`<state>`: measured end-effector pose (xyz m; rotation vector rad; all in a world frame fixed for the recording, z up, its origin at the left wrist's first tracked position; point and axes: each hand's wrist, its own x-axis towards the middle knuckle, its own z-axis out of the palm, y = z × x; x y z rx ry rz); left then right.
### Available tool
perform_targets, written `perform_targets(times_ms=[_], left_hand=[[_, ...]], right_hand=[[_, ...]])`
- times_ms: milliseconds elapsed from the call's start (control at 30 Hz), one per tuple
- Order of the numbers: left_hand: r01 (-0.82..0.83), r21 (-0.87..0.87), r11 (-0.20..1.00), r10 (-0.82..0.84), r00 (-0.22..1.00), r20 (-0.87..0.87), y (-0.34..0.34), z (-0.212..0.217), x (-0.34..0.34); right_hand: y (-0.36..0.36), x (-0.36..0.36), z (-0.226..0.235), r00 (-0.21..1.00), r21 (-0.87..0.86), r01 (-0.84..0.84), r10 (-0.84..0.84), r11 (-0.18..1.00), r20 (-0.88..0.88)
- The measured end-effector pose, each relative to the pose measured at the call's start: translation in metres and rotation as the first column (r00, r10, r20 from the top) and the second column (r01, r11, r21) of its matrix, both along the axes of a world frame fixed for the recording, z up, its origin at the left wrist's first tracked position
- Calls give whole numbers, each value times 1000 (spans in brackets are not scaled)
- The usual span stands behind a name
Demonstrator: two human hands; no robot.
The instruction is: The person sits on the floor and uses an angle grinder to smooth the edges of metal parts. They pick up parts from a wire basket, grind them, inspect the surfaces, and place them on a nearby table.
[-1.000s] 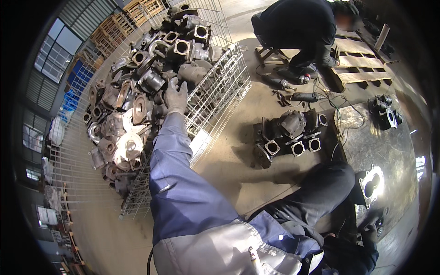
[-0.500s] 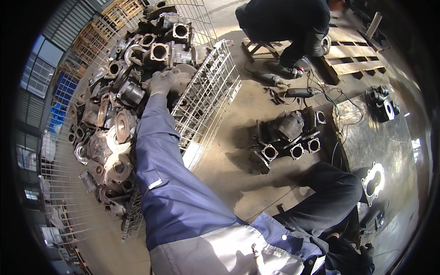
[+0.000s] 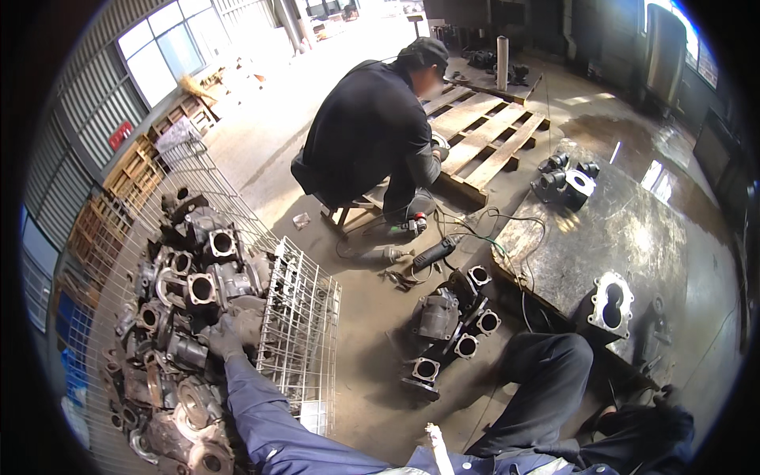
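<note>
The fingers of the gloved left hand (image 3: 222, 337) lie against a rounded grey casting (image 3: 248, 318) on the heap; they look bent over its near side, but whether they pinch it or only rest there I cannot tell. The step in hand appears to be getting a hold on this piece. Lifting it would call for a firm grip and a path clear of its neighbours and the wire wall.

The casting sits within a wire basket (image 3: 299, 324), just inside the mesh side nearest the person. The basket is heaped with metal housings, many with square flanges and round bores, lying at mixed angles.

Beyond the basket, a group of similar housings (image 3: 447, 321) stands on the floor. On the low table (image 3: 554, 237), a flanged housing (image 3: 609, 305) sits near the edge, open face up. The right hand (image 3: 670, 397) is low beside that table, too dark to tell how its fingers stand.
</note>
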<state>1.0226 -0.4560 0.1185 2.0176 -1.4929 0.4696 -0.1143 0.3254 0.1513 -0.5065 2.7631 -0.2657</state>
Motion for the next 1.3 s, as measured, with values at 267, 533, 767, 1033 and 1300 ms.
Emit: perform_targets(times_ms=[267, 533, 767, 1033, 1300], left_hand=[[175, -2, 984, -147, 820, -553, 0, 4, 17], [-160, -203, 966, 5, 797, -604, 17, 35, -42], [-7, 24, 1000, 14, 944, -330, 26, 49, -27], [-492, -9, 871, 491, 871, -20, 128, 77, -108], [-586, -77, 807, 581, 810, -74, 179, 24, -105]], right_hand=[[-5, -6, -23, 949, 129, -270, 287, 954, -131], [-6, 6, -6, 799, -72, -577, 543, 814, -257], [-16, -8, -18, 881, 254, -386, 436, 887, -183], [-21, -62, -46, 933, -79, -277, 288, 958, 216], [-66, -56, -27, 890, -3, -434, 429, 901, 153]])
